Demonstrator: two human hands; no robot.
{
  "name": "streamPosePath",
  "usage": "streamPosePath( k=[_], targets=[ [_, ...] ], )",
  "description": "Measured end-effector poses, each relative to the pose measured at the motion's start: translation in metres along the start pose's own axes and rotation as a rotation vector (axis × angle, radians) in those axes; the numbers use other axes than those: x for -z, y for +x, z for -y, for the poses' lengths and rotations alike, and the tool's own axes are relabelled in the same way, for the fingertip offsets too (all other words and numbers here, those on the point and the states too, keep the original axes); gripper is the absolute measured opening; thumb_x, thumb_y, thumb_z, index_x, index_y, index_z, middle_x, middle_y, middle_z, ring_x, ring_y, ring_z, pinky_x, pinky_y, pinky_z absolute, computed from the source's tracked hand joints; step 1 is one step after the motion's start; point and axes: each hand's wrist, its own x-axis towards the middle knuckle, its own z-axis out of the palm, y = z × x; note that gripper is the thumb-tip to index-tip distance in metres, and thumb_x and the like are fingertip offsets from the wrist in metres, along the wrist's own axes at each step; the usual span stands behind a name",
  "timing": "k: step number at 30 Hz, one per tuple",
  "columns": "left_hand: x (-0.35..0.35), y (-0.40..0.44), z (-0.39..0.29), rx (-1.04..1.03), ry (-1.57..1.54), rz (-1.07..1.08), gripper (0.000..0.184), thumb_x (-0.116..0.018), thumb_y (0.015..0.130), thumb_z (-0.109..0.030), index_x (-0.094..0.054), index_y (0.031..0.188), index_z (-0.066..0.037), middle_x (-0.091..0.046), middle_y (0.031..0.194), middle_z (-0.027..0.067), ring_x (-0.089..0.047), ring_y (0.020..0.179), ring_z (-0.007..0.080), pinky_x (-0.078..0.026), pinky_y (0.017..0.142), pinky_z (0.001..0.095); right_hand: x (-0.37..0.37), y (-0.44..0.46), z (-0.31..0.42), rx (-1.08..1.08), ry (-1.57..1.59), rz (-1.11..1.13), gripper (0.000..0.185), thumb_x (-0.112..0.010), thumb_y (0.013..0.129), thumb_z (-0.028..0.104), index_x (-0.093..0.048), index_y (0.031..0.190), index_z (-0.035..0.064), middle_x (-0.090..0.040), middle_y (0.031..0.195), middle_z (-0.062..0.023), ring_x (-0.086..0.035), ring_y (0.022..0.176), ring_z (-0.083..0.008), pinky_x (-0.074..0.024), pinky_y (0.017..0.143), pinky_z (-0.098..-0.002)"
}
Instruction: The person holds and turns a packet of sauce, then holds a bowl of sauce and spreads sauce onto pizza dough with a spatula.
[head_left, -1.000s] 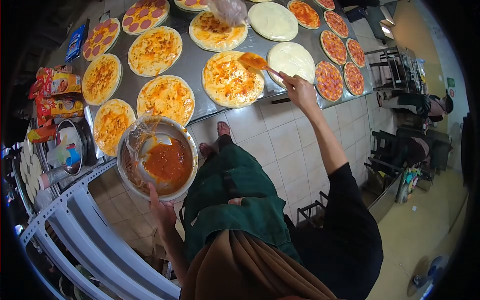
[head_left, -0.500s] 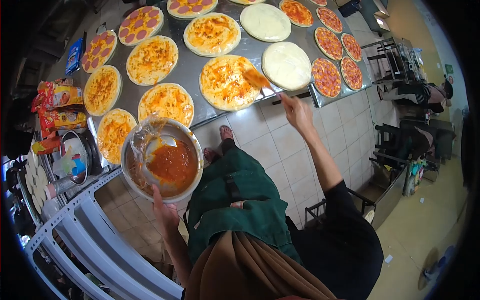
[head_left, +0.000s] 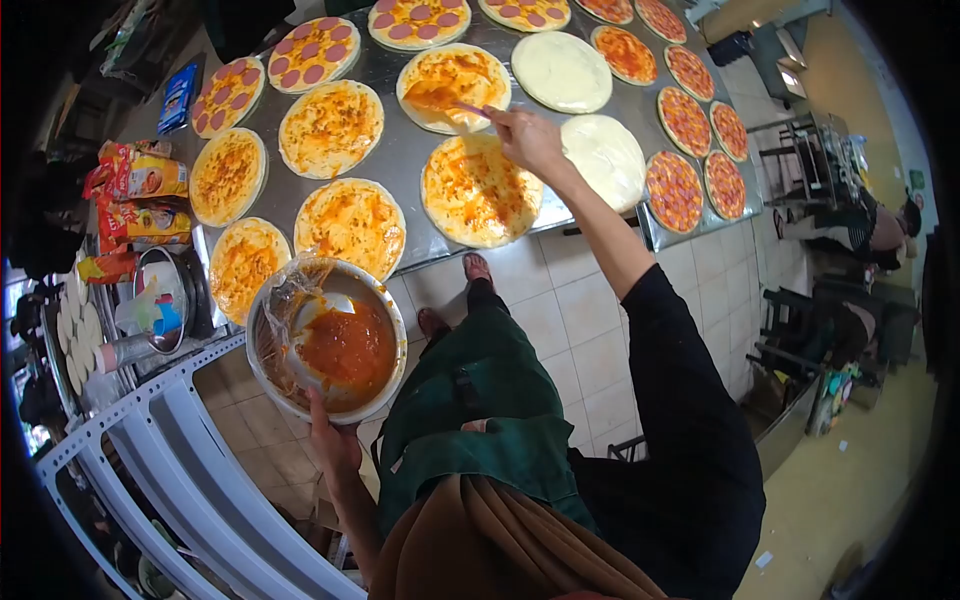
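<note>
My left hand (head_left: 335,440) grips the lower rim of a metal bowl (head_left: 397,375) with red-orange sauce (head_left: 350,350) inside and crumpled clear plastic (head_left: 290,300) along its left side. Stretched over the table, my right hand (head_left: 528,142) is closed around the thin handle of a spatula. The spatula's sauce-coated head (head_left: 432,97) rests at the left part of a sauced pizza base (head_left: 470,75). Below that lies another sauced base (head_left: 460,190), partly in the arm's shadow. My right forearm overlaps a plain pale base (head_left: 610,160); a second plain base (head_left: 562,72) sits behind it.
Sausage-topped pizzas (head_left: 313,55) line the back of the metal table (head_left: 400,150), and several smaller red pizzas (head_left: 680,195) lie at its right. Sauce packets (head_left: 145,180) stand at the left. A grey metal rack (head_left: 190,440) is at lower left. Another person (head_left: 860,225) is far right.
My right hand has moved left and farther over the table, taking the spatula from the nearer sauced base to the one behind. The bowl stays in my left hand.
</note>
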Motion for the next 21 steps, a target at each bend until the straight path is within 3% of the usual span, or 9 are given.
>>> streamPosePath(
  k=[5,10,13,15,21],
  targets=[
    [-0.023,-0.003,0.009,-0.009,-0.091,-0.104,0.061,-0.052,0.091,-0.037,-0.028,0.136,-0.003,-0.043,0.13,0.0158,-0.05,0.115,0.0289,-0.051,0.087,0.0444,0.003,-0.007,-0.031,0.135,-0.124,0.11,0.036,-0.052,0.08,0.012,-0.061,0.114,0.0216,-0.061,0.077,-0.0102,-0.064,0.069,-0.0273,-0.051,0.058,-0.0407],
    [-0.06,0.008,0.022,-0.005,-0.148,-0.132,0.061,-0.052,0.091,-0.037,-0.028,0.136,-0.003,-0.042,0.131,0.0154,-0.05,0.114,0.0284,-0.051,0.087,0.0444,0.056,0.015,-0.072,0.143,-0.042,0.139,0.028,-0.055,0.085,0.018,-0.064,0.111,0.0193,-0.061,0.078,-0.0064,-0.062,0.067,-0.0257,-0.0498,0.058,-0.038],
    [-0.092,0.012,0.024,-0.024,-0.147,-0.141,0.06,-0.051,0.092,-0.036,-0.027,0.136,-0.003,-0.043,0.13,0.015,-0.051,0.114,0.0282,-0.051,0.087,0.0444,0.037,0.045,-0.051,0.231,0.049,0.063,0.027,-0.055,0.085,0.018,-0.064,0.11,0.022,-0.061,0.079,-0.0076,-0.062,0.068,-0.0266,-0.05,0.06,-0.0384],
    [-0.107,0.013,0.028,-0.023,-0.186,-0.133,0.059,-0.051,0.092,-0.035,-0.026,0.136,-0.004,-0.043,0.13,0.0149,-0.051,0.114,0.0285,-0.051,0.087,0.0446,0.019,0.051,-0.045,0.303,-0.044,0.186,0.03,-0.055,0.084,0.017,-0.064,0.111,0.0256,-0.061,0.079,-0.0061,-0.062,0.07,-0.0256,-0.0501,0.06,-0.0384],
    [-0.128,0.009,0.041,-0.043,-0.246,-0.18,0.06,-0.05,0.092,-0.034,-0.022,0.138,-0.007,-0.04,0.132,0.0154,-0.049,0.115,0.0292,-0.05,0.087,0.0451,0.059,0.07,-0.077,0.228,-0.005,0.206,0.037,-0.053,0.078,0.01,-0.064,0.112,0.0216,-0.058,0.071,-0.0055,-0.062,0.064,-0.0248,-0.0501,0.057,-0.0384]
  ],
)
